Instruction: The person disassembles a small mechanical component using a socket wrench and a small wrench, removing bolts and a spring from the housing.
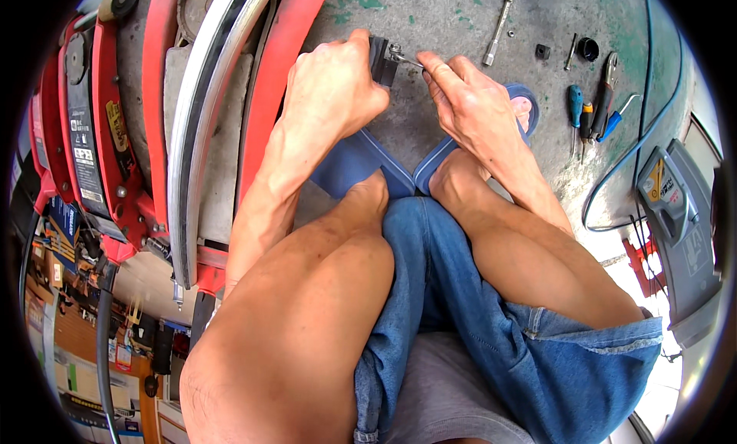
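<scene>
My left hand (332,83) is closed around a dark block-shaped part (381,59), held just beyond my feet over the concrete floor. A small metal bolt or nut (395,50) sits at the part's right side. Between the fingertips of my right hand (477,100) is a thin silver wrench (408,60), its head against that bolt or nut. My right fingers hide most of the wrench's handle. Below the hands are my feet in blue slide sandals (390,168).
Red curved metal frames (269,83) and a silver-and-black curved rim (201,99) stand at left. On the floor at right lie an L-shaped socket wrench (501,22), a blue screwdriver (575,105), locking pliers (607,87), a black cup (589,49), a cable (649,141) and a grey case (675,206).
</scene>
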Tool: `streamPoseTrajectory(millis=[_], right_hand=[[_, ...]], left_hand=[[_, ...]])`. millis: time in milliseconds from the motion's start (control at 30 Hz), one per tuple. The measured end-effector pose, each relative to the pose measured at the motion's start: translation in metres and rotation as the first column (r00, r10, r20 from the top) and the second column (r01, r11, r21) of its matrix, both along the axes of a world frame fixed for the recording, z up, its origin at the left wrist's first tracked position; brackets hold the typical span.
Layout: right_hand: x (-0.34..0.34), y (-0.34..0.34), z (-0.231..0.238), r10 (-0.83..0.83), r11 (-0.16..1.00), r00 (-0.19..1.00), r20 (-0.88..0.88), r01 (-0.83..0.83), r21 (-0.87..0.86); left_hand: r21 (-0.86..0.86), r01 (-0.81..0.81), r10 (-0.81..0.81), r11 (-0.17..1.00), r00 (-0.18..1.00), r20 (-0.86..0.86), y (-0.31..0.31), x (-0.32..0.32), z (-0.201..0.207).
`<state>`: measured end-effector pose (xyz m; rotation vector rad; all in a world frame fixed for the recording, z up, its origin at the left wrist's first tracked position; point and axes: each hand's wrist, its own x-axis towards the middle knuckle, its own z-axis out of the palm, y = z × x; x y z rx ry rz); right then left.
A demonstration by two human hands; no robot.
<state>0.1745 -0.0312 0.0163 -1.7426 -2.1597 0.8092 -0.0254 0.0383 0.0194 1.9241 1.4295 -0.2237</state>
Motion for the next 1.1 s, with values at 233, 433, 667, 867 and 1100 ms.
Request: streamPoseTrajectory(millis=[233,433,667,867,1100], right_hand=[[-0.004,-0.003,-0.004,-0.024,1.0,1.0,-0.002,0.024,0.011],[-0.005,0.0,0.005,0.01,1.0,0.994,0.104,-0.007,-0.025],[-0.005,-0.003,0.006,0.022,0.999,0.984,0.176,-0.018,-0.027],[-0.002,-0.004,0.008,0.032,0.999,0.984,0.178,-0.035,0.012],[0.002,-0.014,0.004,0.059,0.996,0.992,0.114,-0.066,0.057]], left_hand=[[0.034,0.031,-0.029,0.999,0.998,-0.048,-0.001,0.003,0.005],[0.185,0.067,-0.057,0.981,0.997,-0.055,-0.009,0.011,0.007],[0.095,0.069,-0.059,0.993,0.993,-0.107,-0.011,0.022,0.012],[0.05,0.057,-0.053,0.997,0.995,-0.087,-0.007,0.017,0.016],[-0.039,0.019,-0.015,0.999,0.995,0.099,-0.01,0.004,0.009]])
